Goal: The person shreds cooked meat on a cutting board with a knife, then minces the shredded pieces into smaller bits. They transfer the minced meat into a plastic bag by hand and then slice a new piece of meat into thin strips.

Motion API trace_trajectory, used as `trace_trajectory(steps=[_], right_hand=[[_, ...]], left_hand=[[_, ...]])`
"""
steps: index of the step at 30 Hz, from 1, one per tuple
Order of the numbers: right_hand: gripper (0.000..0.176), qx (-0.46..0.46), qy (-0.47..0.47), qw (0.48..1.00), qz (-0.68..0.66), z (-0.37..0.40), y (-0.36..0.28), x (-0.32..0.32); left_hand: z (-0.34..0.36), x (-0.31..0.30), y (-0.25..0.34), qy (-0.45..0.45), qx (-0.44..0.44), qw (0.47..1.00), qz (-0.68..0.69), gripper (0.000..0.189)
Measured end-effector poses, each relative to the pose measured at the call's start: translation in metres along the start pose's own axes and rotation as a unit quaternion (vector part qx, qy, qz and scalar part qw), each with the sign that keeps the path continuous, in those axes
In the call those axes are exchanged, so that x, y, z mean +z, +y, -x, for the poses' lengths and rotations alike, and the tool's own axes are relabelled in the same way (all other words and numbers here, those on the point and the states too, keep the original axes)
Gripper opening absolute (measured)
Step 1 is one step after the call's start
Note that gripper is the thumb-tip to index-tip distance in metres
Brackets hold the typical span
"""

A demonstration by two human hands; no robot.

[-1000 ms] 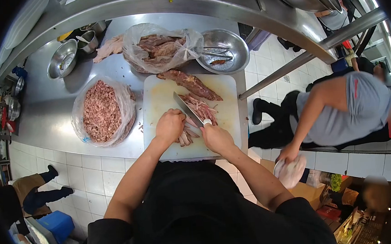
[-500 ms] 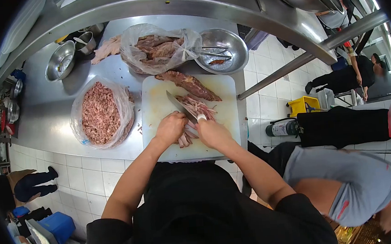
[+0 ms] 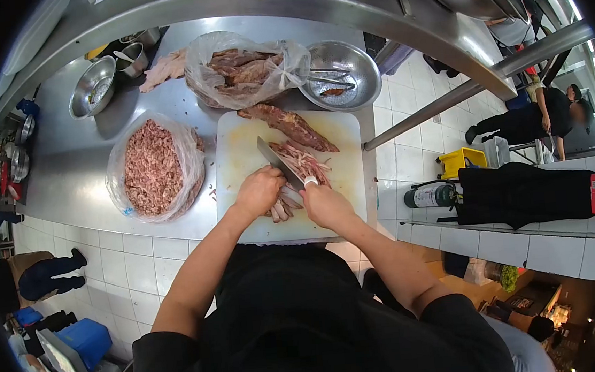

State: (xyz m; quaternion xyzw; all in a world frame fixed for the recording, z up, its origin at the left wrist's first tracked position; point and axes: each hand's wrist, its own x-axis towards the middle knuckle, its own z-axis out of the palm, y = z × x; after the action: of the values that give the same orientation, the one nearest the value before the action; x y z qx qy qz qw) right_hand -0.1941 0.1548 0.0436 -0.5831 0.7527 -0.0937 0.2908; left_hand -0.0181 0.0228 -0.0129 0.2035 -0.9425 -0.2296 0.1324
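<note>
On the white cutting board [image 3: 236,138], my right hand [image 3: 328,206] grips the light-coloured handle of a knife [image 3: 278,161]. Its broad blade points up and to the left, with meat on both sides. Beside the blade, my left hand [image 3: 261,191] has its fingers curled down on the meat slices [image 3: 282,209], partly hiding them. Thin meat strips [image 3: 305,163] lie in a pile to the right of the blade. A long dark-crusted piece of meat [image 3: 293,127] rests across the board's upper part.
Behind the board are a plastic bag of meat chunks [image 3: 195,82] and a metal bowl [image 3: 366,86] holding tongs. A bag of minced meat [image 3: 153,166] sits left, with another metal bowl [image 3: 83,105] beyond it. A steel shelf edge [image 3: 262,5] spans overhead. Co-workers stand on both sides.
The person in the grey shirt at the lower right has moved mostly out of view, uncovering a tiled ledge. My hands and the knife stay in almost the same place.
</note>
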Motion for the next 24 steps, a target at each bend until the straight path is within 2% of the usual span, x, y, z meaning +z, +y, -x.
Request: trace_trajectory(steps=[3, 5, 9, 11, 12, 15, 17, 21, 23, 24], right_hand=[[0.036, 0.015, 0.009, 1.000, 0.004, -0.011, -0.004, 0.016], [0.035, -0.011, 0.051, 0.998, -0.029, -0.026, -0.006, 0.011], [0.035, -0.026, 0.063, 0.998, -0.004, -0.028, -0.006, 0.008], [0.034, -0.011, 0.073, 0.997, -0.035, -0.018, -0.007, 0.000], [0.034, -0.010, 0.072, 0.997, -0.036, -0.012, -0.009, -0.006], [0.034, 0.003, 0.050, 0.999, -0.005, 0.004, -0.010, -0.021], [0.037, -0.019, 0.027, 0.999, 0.043, 0.017, -0.009, -0.019], [0.037, -0.019, -0.020, 0.998, 0.055, 0.042, -0.009, -0.021], [0.036, -0.019, -0.033, 0.998, 0.046, 0.048, -0.004, -0.017], [0.036, -0.020, -0.034, 0.998, 0.047, 0.048, -0.001, -0.016]], left_hand=[[0.001, 0.000, -0.005, -0.007, -0.005, 1.000, -0.004, 0.015], [-0.003, -0.002, -0.008, -0.021, 0.009, 1.000, -0.004, 0.015], [-0.006, -0.013, -0.010, -0.043, 0.013, 0.999, 0.016, 0.013], [-0.001, -0.011, -0.018, -0.022, -0.012, 0.992, 0.127, 0.012], [0.001, -0.013, -0.016, -0.023, -0.012, 0.992, 0.127, 0.012], [0.005, -0.027, -0.008, 0.014, -0.050, 0.989, 0.140, 0.011], [0.013, -0.035, -0.003, 0.072, -0.070, 0.987, 0.125, 0.010], [0.034, -0.045, 0.021, 0.076, -0.084, 0.989, 0.099, 0.011], [0.045, -0.045, 0.038, 0.039, -0.079, 0.992, 0.091, 0.015], [0.053, -0.031, 0.038, 0.053, -0.060, 0.994, 0.070, 0.019]])
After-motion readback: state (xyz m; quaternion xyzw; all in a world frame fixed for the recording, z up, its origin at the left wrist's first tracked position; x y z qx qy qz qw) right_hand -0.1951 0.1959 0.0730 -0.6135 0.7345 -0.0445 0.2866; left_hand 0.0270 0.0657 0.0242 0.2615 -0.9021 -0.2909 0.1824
